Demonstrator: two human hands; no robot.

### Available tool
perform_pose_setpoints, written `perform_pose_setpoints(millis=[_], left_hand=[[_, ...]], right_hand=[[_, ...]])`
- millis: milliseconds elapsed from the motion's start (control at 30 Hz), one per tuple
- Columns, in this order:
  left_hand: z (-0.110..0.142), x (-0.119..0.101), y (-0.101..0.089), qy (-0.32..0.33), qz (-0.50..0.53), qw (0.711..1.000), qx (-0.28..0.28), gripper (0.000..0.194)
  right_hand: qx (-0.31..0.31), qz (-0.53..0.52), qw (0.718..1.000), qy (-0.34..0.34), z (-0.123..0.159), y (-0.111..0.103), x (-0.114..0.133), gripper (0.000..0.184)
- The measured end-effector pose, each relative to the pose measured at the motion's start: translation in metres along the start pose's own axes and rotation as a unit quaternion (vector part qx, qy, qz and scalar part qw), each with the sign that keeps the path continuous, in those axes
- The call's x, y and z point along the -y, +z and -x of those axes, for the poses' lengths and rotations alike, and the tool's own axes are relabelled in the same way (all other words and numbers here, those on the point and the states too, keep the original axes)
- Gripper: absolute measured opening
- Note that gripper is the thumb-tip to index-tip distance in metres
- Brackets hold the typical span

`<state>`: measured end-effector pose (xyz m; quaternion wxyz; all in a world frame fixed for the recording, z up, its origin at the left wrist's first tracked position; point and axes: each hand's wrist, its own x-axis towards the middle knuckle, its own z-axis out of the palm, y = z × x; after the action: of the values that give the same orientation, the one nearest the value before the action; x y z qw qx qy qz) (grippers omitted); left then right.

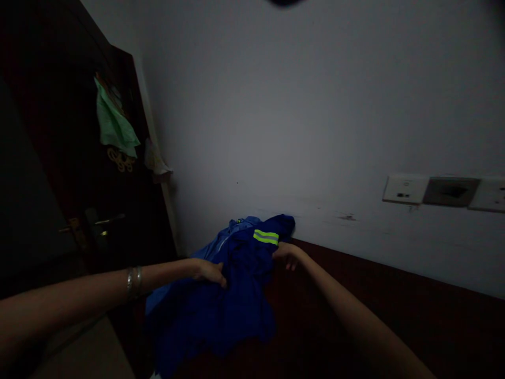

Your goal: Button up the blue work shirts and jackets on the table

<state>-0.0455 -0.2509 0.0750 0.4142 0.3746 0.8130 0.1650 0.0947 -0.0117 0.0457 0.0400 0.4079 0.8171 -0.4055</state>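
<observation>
A dark blue work jacket (240,295) with a yellow-green and grey reflective strip (265,237) lies crumpled on the dark red-brown surface. Lighter blue cloth (213,246) shows along its far left side; whether it belongs to the same garment I cannot tell. My left hand (209,271), with two bangles on the wrist, is closed on the jacket near its middle, thumb and fingers at a fold. At the jacket's right edge, just beside the strip, my right hand (289,255) pinches the cloth with curled fingers. The dim light hides the exact grip.
A pale wall (276,131) rises right behind the surface (355,295). Wall sockets (406,189) sit at the right. On the left stands a dark door (130,210) with a handle (110,220) and a green cloth (114,121) hanging on it.
</observation>
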Motion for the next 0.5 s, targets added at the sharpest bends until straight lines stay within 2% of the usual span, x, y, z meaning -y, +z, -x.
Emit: perform_pose_setpoints(millis=[67, 233, 300, 367, 433, 500], left_hand=[[0.0, -0.001, 0.007, -0.061, -0.071, 0.996, 0.005, 0.09], [0.008, -0.025, 0.005, -0.058, -0.212, 0.976, 0.005, 0.084], [0.01, -0.034, 0.009, -0.05, -0.304, 0.951, -0.026, 0.087], [0.009, -0.042, 0.015, -0.039, -0.386, 0.918, -0.082, 0.089], [0.007, -0.049, 0.023, -0.016, -0.432, 0.892, -0.129, 0.088], [0.004, -0.055, 0.032, 0.011, -0.454, 0.879, -0.145, 0.088]], right_hand=[[0.021, 0.028, 0.999, 0.004, -0.005, -0.002, -0.012, 0.019], [0.075, 0.052, 0.996, -0.023, -0.009, -0.005, -0.031, 0.018], [0.103, 0.054, 0.993, -0.03, -0.005, -0.003, -0.04, 0.019], [0.125, 0.054, 0.99, -0.037, 0.0, -0.002, -0.05, 0.019], [0.13, 0.05, 0.989, -0.047, 0.006, -0.002, -0.06, 0.019], [0.119, 0.039, 0.99, -0.063, 0.013, -0.005, -0.073, 0.018]])
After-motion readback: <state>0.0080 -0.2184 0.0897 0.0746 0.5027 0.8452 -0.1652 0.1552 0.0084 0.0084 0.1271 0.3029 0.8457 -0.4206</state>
